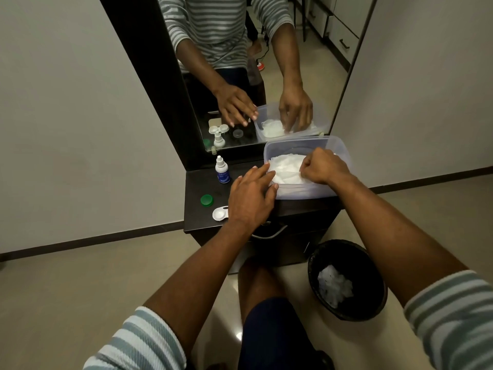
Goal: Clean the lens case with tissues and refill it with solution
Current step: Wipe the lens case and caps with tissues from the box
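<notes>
A tall mirror [266,62] backs the dark cabinet [280,222]; 1 black bin [346,279] stands on the floor.

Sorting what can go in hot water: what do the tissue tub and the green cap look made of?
Tub: looks like translucent, slightly frosted plastic, since the white tissues show through its wall. Green cap: probably opaque moulded plastic with a dull sheen, though it is too small to be sure.

The person wears a grey-and-white striped top with sleeves [453,311] pushed up, and dark blue shorts [269,327].
</notes>
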